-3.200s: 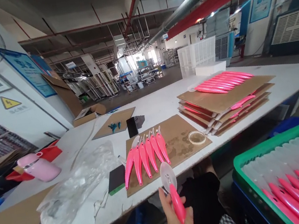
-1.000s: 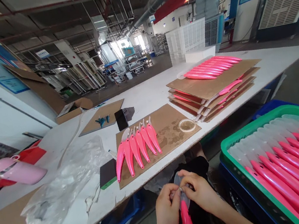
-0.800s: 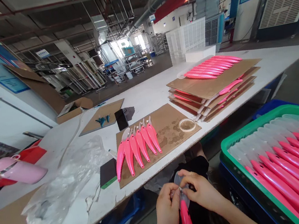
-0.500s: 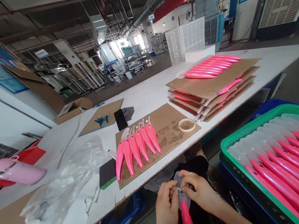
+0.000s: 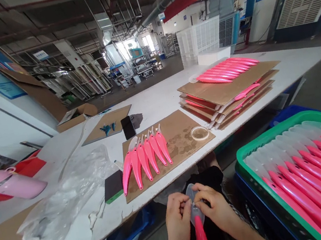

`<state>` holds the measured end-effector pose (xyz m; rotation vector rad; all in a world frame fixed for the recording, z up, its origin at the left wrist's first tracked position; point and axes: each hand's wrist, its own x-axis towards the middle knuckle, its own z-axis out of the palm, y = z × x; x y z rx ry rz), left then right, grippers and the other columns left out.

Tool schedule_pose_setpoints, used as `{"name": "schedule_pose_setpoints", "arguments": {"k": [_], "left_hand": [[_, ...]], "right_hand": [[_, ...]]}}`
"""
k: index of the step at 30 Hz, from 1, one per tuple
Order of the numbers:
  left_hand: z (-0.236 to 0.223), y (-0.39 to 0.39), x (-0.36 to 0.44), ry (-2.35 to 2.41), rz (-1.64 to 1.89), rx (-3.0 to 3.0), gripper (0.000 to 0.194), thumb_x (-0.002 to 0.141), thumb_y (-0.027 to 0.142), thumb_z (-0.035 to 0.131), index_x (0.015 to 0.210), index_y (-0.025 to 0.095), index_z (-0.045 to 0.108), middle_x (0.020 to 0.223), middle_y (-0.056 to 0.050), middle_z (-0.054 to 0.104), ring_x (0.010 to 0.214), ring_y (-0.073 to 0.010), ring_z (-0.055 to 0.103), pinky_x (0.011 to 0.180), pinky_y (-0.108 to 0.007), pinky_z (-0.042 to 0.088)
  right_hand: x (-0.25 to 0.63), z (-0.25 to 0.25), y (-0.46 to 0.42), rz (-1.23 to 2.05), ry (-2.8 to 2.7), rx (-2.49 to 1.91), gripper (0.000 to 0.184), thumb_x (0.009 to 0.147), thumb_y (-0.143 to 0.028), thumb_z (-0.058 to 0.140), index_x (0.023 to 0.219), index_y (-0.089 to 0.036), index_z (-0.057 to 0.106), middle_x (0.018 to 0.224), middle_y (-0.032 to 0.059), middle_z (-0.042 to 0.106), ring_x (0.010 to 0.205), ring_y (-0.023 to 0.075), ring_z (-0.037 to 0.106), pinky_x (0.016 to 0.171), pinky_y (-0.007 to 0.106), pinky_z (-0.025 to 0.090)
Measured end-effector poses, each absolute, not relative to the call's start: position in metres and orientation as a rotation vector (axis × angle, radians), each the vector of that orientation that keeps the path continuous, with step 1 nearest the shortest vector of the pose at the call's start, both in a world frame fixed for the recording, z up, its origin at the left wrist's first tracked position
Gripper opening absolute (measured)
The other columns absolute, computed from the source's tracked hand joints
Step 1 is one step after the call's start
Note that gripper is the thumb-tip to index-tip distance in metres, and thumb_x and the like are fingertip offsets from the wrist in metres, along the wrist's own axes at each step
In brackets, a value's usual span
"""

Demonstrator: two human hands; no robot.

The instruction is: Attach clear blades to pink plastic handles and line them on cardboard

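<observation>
Ahead of the left hand (image 5: 177,216), a cardboard sheet (image 5: 181,133) lies on the surface (image 5: 160,103); a crate (image 5: 242,159) sits right of the right hand (image 5: 216,209).

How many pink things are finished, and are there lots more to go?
Done: five pink pieces lie in a row on the cardboard sheet, and more top the cardboard stack. In hand: left hand and right hand pinch one piece's clear end. Left: a green crate full of them.
</observation>
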<state>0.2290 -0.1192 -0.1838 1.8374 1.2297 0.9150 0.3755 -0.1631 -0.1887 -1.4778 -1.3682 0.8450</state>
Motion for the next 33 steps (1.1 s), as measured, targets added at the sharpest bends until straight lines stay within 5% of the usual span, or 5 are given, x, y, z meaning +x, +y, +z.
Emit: {"name": "schedule_pose_setpoints", "arguments": {"k": [5,13,18,24,33], "left_hand": [[-0.18,-0.126,0.222,1.141,0.789,1.867,0.02,0.087,0.03,0.052,0.091,0.025,0.07,0.106,-0.007,0.055,0.105,-0.0246,0.054,0.096,-0.042,0.042],[-0.183,-0.129,0.228,1.196,0.856,1.792,0.015,0.083,0.029,0.055,0.083,0.024,0.069,0.104,-0.007,0.053,0.102,-0.0249,0.054,0.092,-0.041,0.042],[-0.182,-0.129,0.228,1.198,0.845,1.8,0.016,0.084,0.029,0.054,0.079,0.024,0.069,0.102,-0.006,0.054,0.101,-0.0245,0.054,0.092,-0.04,0.041],[-0.181,-0.129,0.228,1.231,0.824,1.78,0.018,0.083,0.029,0.053,0.077,0.022,0.068,0.103,-0.008,0.054,0.102,-0.0259,0.054,0.091,-0.042,0.041],[-0.181,-0.13,0.228,1.246,0.806,1.765,0.018,0.084,0.03,0.052,0.082,0.022,0.068,0.106,-0.008,0.055,0.103,-0.0255,0.054,0.088,-0.04,0.042]], "right_hand": [[0.374,-0.191,-0.164,0.85,-1.357,-1.482,0.02,0.08,-0.011,0.053,0.075,-0.021,0.069,0.116,0.0072,0.066,0.116,0.0226,0.055,0.096,0.031,0.04],[0.371,-0.197,-0.167,0.813,-1.286,-1.46,0.021,0.08,-0.012,0.051,0.075,-0.023,0.068,0.119,0.0032,0.063,0.108,0.0191,0.059,0.09,0.027,0.043],[0.373,-0.196,-0.163,0.863,-1.248,-1.469,0.037,0.076,-0.013,0.053,0.11,-0.021,0.065,0.136,0.0091,0.052,0.089,0.0173,0.064,0.077,0.027,0.05],[0.379,-0.186,-0.161,0.874,-1.371,-1.493,0.014,0.079,-0.016,0.056,0.07,-0.019,0.066,0.123,0.0077,0.061,0.093,0.0195,0.064,0.072,0.026,0.047],[0.387,-0.183,-0.155,0.914,-1.319,-1.437,0.019,0.082,-0.017,0.051,0.082,-0.018,0.07,0.111,0.0106,0.067,0.108,0.0218,0.061,0.092,0.03,0.044]]}}
